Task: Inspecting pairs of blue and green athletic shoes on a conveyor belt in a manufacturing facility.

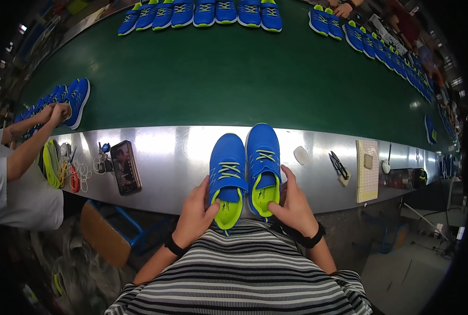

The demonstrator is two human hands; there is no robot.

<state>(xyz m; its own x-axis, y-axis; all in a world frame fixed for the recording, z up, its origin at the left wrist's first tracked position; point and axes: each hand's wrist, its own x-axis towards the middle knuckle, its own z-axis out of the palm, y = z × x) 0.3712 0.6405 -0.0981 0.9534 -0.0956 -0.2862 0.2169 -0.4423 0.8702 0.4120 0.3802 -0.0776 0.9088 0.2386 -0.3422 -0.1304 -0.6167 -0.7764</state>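
Two blue sneakers with lime-green linings and laces lie side by side before me, toes pointing away, across the near edge of the metal ledge. My left hand (194, 214) grips the left sneaker (227, 157) by its heel end, thumb over the collar. On the other side, my right hand (294, 205) holds the right sneaker (263, 144) the same way, its thumb on the collar rim. The right sneaker sits slightly farther forward than the left one. Both heels overhang the ledge close to my striped shirt.
The metal ledge (181, 142) carries a phone (126, 168), a white piece (301, 155), thread snips (339, 165) and a yellowish sheet (367, 178). Beyond runs a green belt (202, 79) with rows of blue sneakers (204, 14). A co-worker's hands (55, 113) hold a sneaker at left; a stool (105, 233) stands below.
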